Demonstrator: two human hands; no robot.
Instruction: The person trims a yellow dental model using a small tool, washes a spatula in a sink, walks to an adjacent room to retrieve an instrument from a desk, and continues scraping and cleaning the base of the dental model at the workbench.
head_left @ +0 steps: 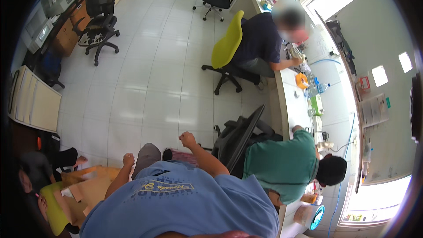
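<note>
My left hand [128,159] hangs beside my grey-clad leg [146,158], its fingers curled in and no object showing in them. The open cardboard box [88,189] is the thing nearest to it, lower left. Out in front of my body, my right hand [187,139] makes a loose fist above the white tiled floor [158,105]. Nothing can be seen in it. Just to its right stands a black office chair [240,139] with its back tilted. Both hands are apart from any object.
A person in green [282,163] and one in dark blue [260,37], on a yellow-green chair [228,42], sit at the long white bench [296,110] on the right. Another person [37,169] is at lower left. A black chair [99,17] stands far left, beside a cream cabinet [37,99].
</note>
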